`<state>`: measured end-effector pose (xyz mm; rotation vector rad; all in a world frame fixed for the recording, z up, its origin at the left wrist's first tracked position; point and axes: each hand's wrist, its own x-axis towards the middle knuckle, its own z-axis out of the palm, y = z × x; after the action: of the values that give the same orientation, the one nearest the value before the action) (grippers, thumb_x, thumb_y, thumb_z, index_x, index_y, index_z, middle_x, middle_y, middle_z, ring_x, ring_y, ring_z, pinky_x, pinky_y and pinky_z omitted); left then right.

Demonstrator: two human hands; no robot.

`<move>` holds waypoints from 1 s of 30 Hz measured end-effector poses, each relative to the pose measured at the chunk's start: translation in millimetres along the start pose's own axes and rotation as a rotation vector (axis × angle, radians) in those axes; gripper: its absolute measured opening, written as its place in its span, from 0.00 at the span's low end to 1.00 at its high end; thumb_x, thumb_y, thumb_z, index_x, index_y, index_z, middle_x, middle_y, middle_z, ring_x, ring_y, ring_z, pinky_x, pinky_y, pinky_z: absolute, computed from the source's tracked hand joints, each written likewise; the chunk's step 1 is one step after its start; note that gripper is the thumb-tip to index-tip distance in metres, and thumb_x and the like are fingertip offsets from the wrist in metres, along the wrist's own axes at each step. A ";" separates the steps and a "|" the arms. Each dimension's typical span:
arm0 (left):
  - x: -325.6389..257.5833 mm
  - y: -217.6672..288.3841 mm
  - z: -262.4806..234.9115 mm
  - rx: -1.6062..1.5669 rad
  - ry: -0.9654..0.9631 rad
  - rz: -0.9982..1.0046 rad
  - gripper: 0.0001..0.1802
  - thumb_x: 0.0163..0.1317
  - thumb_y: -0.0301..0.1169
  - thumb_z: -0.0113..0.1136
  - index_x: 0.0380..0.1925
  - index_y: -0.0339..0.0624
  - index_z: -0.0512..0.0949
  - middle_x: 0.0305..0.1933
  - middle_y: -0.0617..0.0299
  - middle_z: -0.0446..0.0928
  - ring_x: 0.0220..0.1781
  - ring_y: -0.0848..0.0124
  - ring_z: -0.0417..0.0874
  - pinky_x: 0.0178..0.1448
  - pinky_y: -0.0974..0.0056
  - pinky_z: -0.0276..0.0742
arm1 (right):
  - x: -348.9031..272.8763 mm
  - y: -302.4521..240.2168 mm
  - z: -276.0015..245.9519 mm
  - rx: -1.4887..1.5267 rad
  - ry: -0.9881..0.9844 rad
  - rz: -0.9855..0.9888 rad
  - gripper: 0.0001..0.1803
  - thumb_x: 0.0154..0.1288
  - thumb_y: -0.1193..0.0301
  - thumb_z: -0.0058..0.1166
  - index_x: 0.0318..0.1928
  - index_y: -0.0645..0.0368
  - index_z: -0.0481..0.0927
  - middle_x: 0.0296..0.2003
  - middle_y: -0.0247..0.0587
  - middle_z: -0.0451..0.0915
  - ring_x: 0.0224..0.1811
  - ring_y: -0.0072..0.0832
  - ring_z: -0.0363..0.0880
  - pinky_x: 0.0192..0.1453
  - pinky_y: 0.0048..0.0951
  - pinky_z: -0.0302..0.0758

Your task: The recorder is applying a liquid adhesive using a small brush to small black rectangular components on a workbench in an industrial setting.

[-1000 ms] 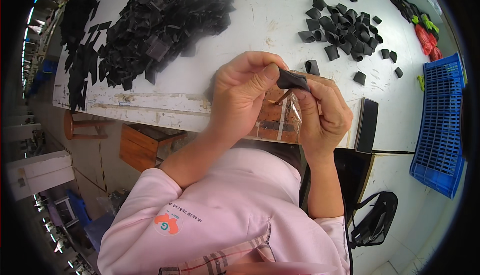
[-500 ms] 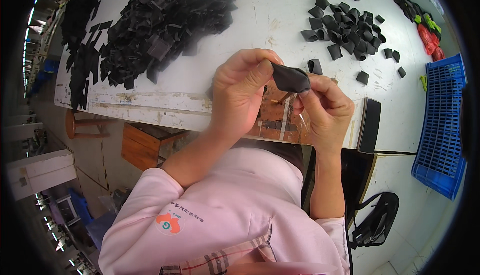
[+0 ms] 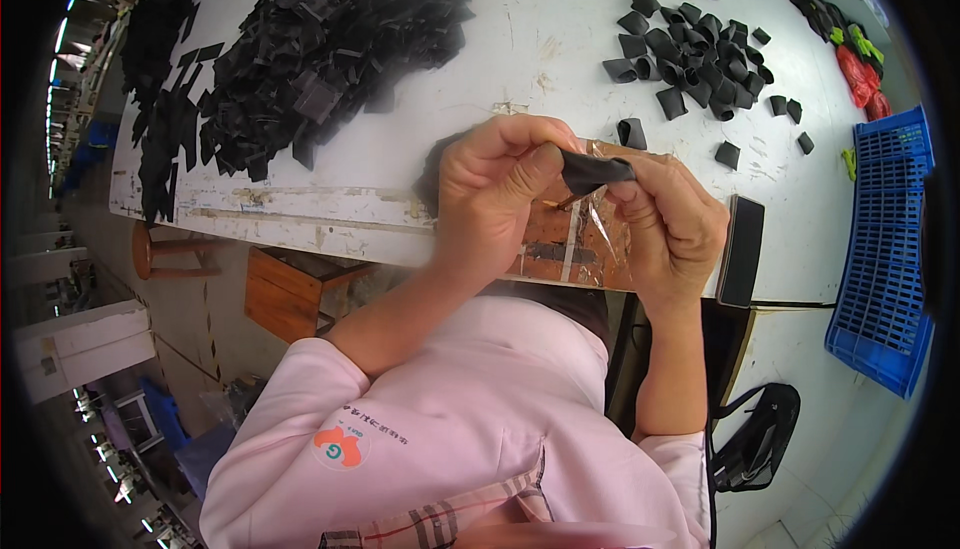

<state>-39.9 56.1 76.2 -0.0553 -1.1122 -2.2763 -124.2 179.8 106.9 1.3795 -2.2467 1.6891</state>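
Between my two hands, above the table's front edge, a small black fabric piece (image 3: 592,175) is held up, its edge curled over. My left hand (image 3: 500,184) pinches its left end with thumb and forefinger. The fingers of my right hand (image 3: 675,219) are closed on its right end. Under them lies a brown board (image 3: 555,249) with a clear plastic strip over part of it. A large heap of flat black pieces (image 3: 310,79) is at the left. At the back right several black pieces bent into loops (image 3: 700,64) are scattered.
A blue plastic crate (image 3: 880,259) stands at the right edge. Near it, a dark flat oblong case (image 3: 740,249) lies on the white table (image 3: 530,39). Red and green bags (image 3: 858,74) are at the far right. A wooden stool (image 3: 285,289) stands below the table at left.
Both hands have shifted slightly right and a little down with the fabric piece. The piece now looks flatter and more edge-on, and my right fingers have moved over its right end.
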 end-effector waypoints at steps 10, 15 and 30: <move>23.8 30.8 17.9 0.837 -0.246 0.250 0.06 0.51 0.22 0.59 0.30 0.35 0.78 0.28 0.59 0.74 0.30 0.76 0.72 0.33 0.74 0.67 | -0.3 5.3 5.9 0.510 0.004 0.214 0.07 0.55 0.78 0.53 0.35 0.65 0.79 0.21 0.36 0.75 0.21 0.18 0.70 0.23 0.17 0.65; 25.3 33.7 21.6 1.050 -0.278 0.417 0.04 0.51 0.21 0.58 0.29 0.35 0.78 0.26 0.60 0.74 0.27 0.78 0.71 0.28 0.77 0.65 | 1.2 11.0 8.4 0.538 -0.009 0.218 0.07 0.54 0.77 0.53 0.35 0.64 0.79 0.21 0.34 0.75 0.20 0.18 0.70 0.24 0.17 0.66; 11.9 6.5 3.3 0.769 -0.103 0.204 0.04 0.52 0.24 0.57 0.28 0.36 0.76 0.26 0.60 0.75 0.24 0.75 0.75 0.28 0.72 0.69 | 3.6 -13.9 -2.8 -0.161 -0.081 -0.002 0.07 0.51 0.77 0.54 0.33 0.62 0.75 0.19 0.40 0.70 0.18 0.31 0.68 0.22 0.27 0.65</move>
<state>-47.0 49.6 86.4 0.0212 -1.8653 -1.5601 -118.9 179.3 120.5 1.4365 -2.3629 1.4392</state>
